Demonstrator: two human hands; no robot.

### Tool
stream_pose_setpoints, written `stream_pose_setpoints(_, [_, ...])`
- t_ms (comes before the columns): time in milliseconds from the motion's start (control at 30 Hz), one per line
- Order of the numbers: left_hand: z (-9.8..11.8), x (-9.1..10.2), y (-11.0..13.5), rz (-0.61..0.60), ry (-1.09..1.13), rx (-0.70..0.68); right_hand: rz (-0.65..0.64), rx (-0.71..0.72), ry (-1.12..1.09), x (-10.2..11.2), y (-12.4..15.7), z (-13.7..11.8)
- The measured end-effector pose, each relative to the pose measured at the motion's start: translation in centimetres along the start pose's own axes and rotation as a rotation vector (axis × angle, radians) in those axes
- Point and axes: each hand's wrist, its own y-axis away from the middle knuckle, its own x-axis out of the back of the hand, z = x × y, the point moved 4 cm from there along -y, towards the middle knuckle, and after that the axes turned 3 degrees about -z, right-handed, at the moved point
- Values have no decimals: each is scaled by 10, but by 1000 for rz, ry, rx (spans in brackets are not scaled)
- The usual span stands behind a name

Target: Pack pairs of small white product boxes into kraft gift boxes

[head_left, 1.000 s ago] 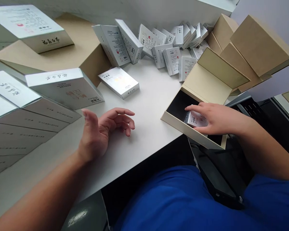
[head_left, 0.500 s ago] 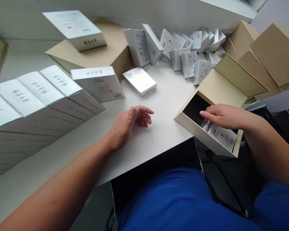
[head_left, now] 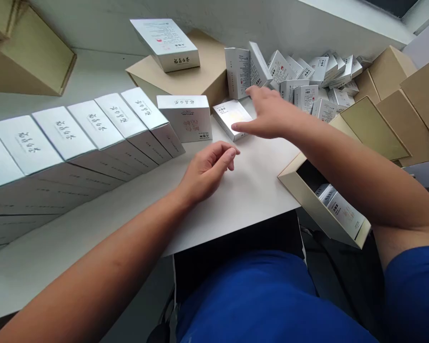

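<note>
My right hand reaches out over the table with fingers spread and empty, just right of a small silver-white box lying flat; the thumb tip is at that box's edge. My left hand rests on the white table, its fingers loosely curled and holding nothing. An open beige gift box hangs over the table's right edge, its lid raised. Inside it lie two small white boxes, under my right forearm.
A row of large white boxes leans along the left. A heap of small white boxes lies at the back. Brown cartons stack at the right, another at the back carries a white box.
My right hand left the small box inside the open gift box and swung up and left to the flat box on the table. The left hand turned palm down and curled.
</note>
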Motion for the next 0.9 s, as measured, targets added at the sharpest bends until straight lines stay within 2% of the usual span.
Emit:
stream_pose_setpoints(67, [0,7,-1,107,8,-7,-74,-37,-11,-24,-31,5])
stream_pose_setpoints(133, [0,12,-2,153,12,-3,-120,-63,-57,-37,-47,11])
stream_pose_setpoints(267, [2,12,-2,129,-38,-21,-147,-73,-47,-37,-47,8])
stream_pose_setpoints(400, [7,5,4,53,-216,-97,-171,-28,52,-33,-39,-4])
stream_pose_setpoints(467, [11,-1,8,12,-323,-179,-183,-19,51,-34,-40,-7])
stream_pose_setpoints(633, [18,-22,14,-130,-505,-487,-147,-17,43,-36,-43,-8])
stream_pose_setpoints(700, [18,-28,15,-178,-557,-559,-159,4,45,-36,-42,-12])
stream_pose_setpoints(767, [19,-32,16,-190,-606,-599,-191,46,33,-35,-40,-18])
stream_pose_setpoints(900, [26,-40,21,-136,-715,-731,-218,108,25,-34,-38,-27])
